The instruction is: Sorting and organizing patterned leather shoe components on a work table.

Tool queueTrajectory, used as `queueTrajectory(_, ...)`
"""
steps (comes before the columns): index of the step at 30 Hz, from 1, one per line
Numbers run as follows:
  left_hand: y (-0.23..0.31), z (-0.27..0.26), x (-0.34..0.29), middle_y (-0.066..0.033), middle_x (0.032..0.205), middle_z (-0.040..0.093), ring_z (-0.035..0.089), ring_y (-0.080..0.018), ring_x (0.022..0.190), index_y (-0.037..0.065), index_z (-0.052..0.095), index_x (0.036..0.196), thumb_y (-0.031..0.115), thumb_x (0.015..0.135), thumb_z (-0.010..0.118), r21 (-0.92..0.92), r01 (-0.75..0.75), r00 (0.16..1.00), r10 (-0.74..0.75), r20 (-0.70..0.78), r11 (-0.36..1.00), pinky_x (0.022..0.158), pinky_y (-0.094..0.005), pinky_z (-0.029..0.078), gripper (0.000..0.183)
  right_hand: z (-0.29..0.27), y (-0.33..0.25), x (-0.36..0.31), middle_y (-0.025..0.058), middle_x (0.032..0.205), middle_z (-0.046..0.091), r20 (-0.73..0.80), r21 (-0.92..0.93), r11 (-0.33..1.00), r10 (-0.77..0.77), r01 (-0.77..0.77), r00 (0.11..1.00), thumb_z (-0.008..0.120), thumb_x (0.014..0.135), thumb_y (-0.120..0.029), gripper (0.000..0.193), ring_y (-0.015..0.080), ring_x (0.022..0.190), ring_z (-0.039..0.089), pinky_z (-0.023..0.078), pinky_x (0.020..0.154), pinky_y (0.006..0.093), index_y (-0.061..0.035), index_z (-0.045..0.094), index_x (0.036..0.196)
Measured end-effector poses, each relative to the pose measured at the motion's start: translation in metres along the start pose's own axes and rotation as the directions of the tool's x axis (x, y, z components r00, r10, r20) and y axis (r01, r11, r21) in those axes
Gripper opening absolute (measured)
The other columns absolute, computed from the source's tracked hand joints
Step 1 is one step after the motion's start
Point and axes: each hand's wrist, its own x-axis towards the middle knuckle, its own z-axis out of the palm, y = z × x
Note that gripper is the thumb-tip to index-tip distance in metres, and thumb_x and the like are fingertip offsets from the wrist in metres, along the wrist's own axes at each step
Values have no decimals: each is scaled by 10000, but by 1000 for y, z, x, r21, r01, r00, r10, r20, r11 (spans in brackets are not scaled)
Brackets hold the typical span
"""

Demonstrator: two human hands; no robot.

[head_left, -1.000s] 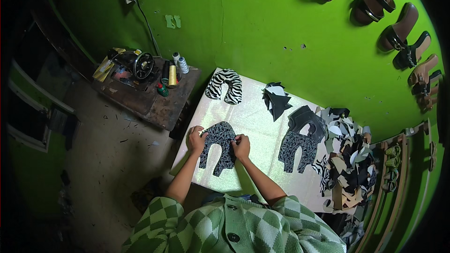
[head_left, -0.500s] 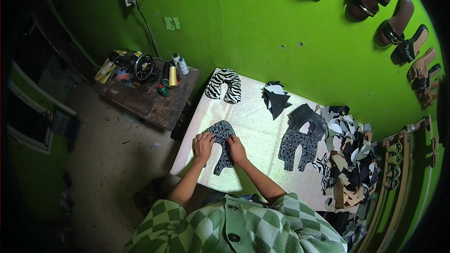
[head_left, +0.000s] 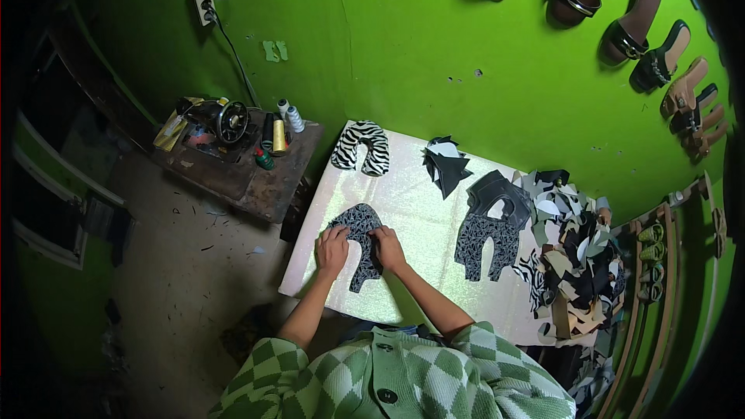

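A U-shaped shoe upper piece (head_left: 362, 223) in black-and-grey pattern lies on the pale shiny tabletop (head_left: 410, 221), its two legs toward me. My left hand (head_left: 332, 251) is closed at its left side, fingers bent over the edge and covering most of the left leg. At the right side, my right hand (head_left: 388, 250) pinches the edge beside the inner cut-out. The fingertips of both hands are partly hidden. Farther right lie similar patterned uppers (head_left: 486, 244), overlapped by plain black pieces (head_left: 497, 195). A zebra-striped upper (head_left: 362, 147) rests at the far left corner.
Dark pointed scraps (head_left: 447, 167) lie at the table's back edge. A heap of cut offcuts (head_left: 578, 264) covers the right end. To the left, a sewing machine (head_left: 221, 124) and thread spools (head_left: 279, 136) stand on a worn wooden table (head_left: 252, 178). Sandals (head_left: 632, 19) hang on the green wall.
The whole view has shifted slightly, with the wall lower and more sandals showing. Both hands stay at the patterned upper, with only small finger movements.
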Motion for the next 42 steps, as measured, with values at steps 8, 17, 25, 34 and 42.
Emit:
queueTrajectory(8, 32, 3, 10, -46, 1010, 565, 497, -238, 979, 99, 622, 943, 80, 755, 537, 5, 26, 997, -25, -70, 1000, 839, -376, 369, 207, -65, 53, -43, 165, 931, 510, -247, 75, 986, 164, -150, 955, 465, 683, 83, 295, 331, 906, 494, 401, 822, 392, -42, 576, 926)
queueTrajectory(17, 128, 66, 2, -34, 912, 557, 509, -222, 896, 129, 573, 907, 97, 748, 548, -80, -46, 999, 44, -22, 996, 774, -362, 360, 164, -159, 125, -127, 171, 970, 473, -599, -23, 862, 394, -507, 697, 533, 686, 26, 286, 339, 963, 457, 367, 866, 397, -11, 527, 969)
queueTrajectory(25, 231, 130, 1, -90, 923, 604, 562, -279, 883, 83, 567, 1001, 108, 724, 617, -396, -11, 960, 121, 254, 918, 754, -394, 455, 282, -199, 168, -169, 164, 1050, 425, -603, -36, 668, 578, -743, 549, 734, 607, -90, 582, 344, 1019, 413, 351, 914, 407, -27, 461, 1118)
queueTrajectory(34, 288, 150, 13, -120, 1027, 578, 554, -286, 970, 68, 543, 1054, 319, 699, 715, -65, 251, 875, -198, 443, 966, 811, -405, 453, 468, -225, 183, -150, 155, 1106, 457, -556, -41, 627, 632, -778, 539, 706, 695, -233, 583, 322, 1038, 470, 386, 876, 419, -31, 453, 1181)
queueTrajectory(42, 288, 166, 11, -102, 933, 585, 564, -269, 911, 78, 543, 918, 238, 676, 734, -212, 431, 844, -308, 439, 877, 728, -393, 465, 348, -242, 199, -146, 115, 1049, 496, -417, -60, 626, 692, -778, 589, 709, 696, -260, 469, 288, 997, 496, 372, 873, 421, -71, 507, 1074)
